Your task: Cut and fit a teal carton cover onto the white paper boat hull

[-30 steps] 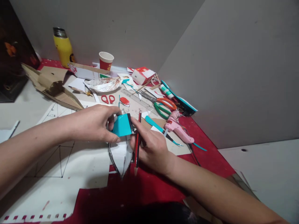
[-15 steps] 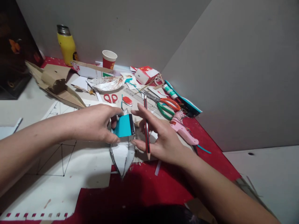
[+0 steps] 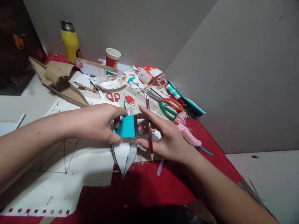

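Note:
A small white paper boat [image 3: 121, 155] with dark-edged sides and a pointed near end stands in front of me. Across its middle lies a bright blue paper piece [image 3: 127, 127] with a black strip along its right edge. My left hand [image 3: 106, 124] grips the blue paper piece from the left, thumb at the near side and fingers at the far side. My right hand [image 3: 161, 133] has a red and black pencil [image 3: 149, 133] tucked across its fingers, point toward me. Its fingertips are at the black strip; whether they press on it is hard to tell.
Drawn-on paper [image 3: 77, 174] spreads to the left. Behind stand a cardboard boat [image 3: 53, 82], yellow bottle [image 3: 70, 45] and paper cup [image 3: 113, 57]. To the right lie orange-and-green scissors [image 3: 168, 107], a pink glue gun [image 3: 189, 133] and a ruler [image 3: 140, 96]; red-handled scissors [image 3: 113, 96] lie beyond my hands.
The whole view has shifted slightly, so things appear a little farther right. My right fingertips have closed in a little at the black strip. Both hands keep their holds.

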Demonstrator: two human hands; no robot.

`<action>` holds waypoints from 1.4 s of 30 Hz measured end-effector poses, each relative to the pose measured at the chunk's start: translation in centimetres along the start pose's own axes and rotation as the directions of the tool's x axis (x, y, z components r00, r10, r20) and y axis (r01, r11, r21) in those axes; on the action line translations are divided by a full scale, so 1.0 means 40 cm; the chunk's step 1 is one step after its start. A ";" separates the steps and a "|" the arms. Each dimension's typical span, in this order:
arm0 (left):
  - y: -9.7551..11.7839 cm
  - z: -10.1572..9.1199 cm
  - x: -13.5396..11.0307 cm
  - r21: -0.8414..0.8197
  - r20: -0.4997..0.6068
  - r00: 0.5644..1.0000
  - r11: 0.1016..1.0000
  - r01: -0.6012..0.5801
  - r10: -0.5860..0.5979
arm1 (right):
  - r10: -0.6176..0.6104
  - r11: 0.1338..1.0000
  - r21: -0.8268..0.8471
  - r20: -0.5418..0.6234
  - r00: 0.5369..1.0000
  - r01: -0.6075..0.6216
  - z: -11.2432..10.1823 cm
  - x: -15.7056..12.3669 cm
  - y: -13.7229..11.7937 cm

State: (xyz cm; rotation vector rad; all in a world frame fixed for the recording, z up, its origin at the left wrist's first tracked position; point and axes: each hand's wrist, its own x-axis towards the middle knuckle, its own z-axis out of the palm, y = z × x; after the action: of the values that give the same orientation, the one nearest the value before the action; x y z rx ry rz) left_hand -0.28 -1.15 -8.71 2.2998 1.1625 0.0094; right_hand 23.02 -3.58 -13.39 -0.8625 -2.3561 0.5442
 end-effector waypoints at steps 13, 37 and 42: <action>-0.016 -0.007 -0.014 -0.037 0.009 1.000 0.999 -0.002 0.002 | -0.057 0.998 -0.021 -0.022 0.998 0.057 0.013 0.004 0.012; 0.052 0.046 -0.046 0.082 -0.051 0.987 0.984 0.157 -0.153 | -0.119 0.991 -0.060 -0.038 0.992 0.117 0.024 0.000 0.025; 0.053 0.074 -0.042 0.104 -0.104 0.982 0.981 0.166 -0.155 | -0.133 0.989 -0.074 -0.043 0.990 0.130 0.024 0.002 0.026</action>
State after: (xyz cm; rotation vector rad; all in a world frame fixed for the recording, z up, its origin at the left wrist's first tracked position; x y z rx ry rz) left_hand 0.98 -4.79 -9.82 2.3171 1.4283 -0.0073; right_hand 22.83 -2.94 -14.64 -0.7364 -2.3800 0.3839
